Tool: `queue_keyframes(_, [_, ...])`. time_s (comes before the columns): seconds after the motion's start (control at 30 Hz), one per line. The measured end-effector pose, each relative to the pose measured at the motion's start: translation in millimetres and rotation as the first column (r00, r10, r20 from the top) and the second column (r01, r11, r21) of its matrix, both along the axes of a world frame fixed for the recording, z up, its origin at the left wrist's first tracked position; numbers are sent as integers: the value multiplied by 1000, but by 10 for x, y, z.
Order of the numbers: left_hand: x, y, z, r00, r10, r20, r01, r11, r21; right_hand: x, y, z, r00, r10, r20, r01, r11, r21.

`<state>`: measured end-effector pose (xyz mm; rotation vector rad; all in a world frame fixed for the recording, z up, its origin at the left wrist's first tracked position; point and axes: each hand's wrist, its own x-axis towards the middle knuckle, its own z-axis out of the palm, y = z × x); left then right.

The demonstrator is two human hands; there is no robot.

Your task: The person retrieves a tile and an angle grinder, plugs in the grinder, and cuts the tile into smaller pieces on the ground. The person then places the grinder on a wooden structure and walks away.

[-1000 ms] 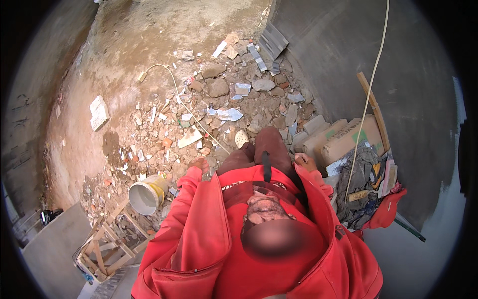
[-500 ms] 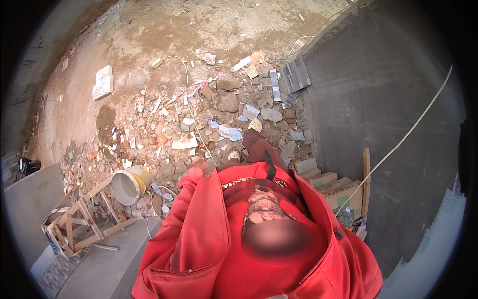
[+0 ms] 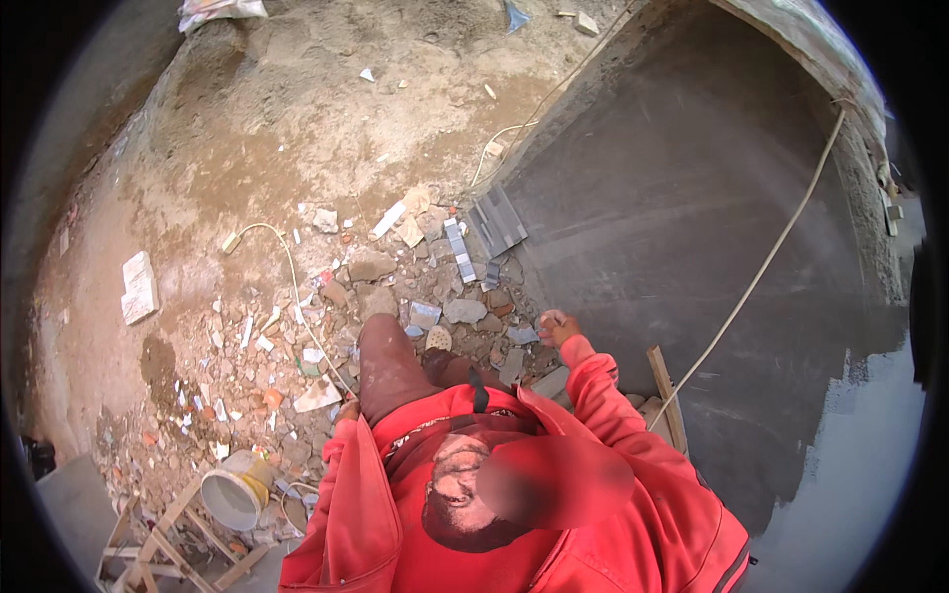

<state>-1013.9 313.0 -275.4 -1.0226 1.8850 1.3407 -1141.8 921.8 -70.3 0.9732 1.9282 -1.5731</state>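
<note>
Down at my left side, my left hand (image 3: 346,411) hangs mostly behind the red sleeve beside my thigh, near a pale cable (image 3: 293,282) lying over the rubble; its fingers are hidden. My right hand (image 3: 557,327) is raised out to the right, near the dark grey plastered wall (image 3: 692,188), with fingers curled; whether anything small is in them I cannot make out. Broken concrete, tile pieces and stones (image 3: 372,263) cover the ground round my feet.
A yellow-rimmed bucket (image 3: 227,494) and a wooden frame (image 3: 163,544) stand at lower left. A wooden plank (image 3: 665,390) leans by the right wall, where a long cable (image 3: 751,282) hangs. A white block (image 3: 139,287) lies on the dirt at left. Grey tile strips (image 3: 494,217) rest against the wall.
The view has swung, bringing the upper right wall into sight. My legs have stepped onward, and my right hand has risen outward from beside my hip toward the wall.
</note>
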Motion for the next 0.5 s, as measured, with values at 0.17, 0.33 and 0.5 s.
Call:
queue_keyframes(0.17, [-1432, 419, 640, 967, 79, 244, -139, 961, 239, 36, -2, 368, 986, -77, 145, 71, 996, 46])
queue_keyframes(0.33, [-2952, 221, 955, 925, 103, 366, -216, 934, 285, 519, -332, 494, 782, -533, 323, 484, 846, 224])
queue_keyframes(0.5, [-4549, 492, 1669, 987, 39, 154, -59, 990, 128, 1049, -868, 343, 666, -487, 564, 519, 846, 118])
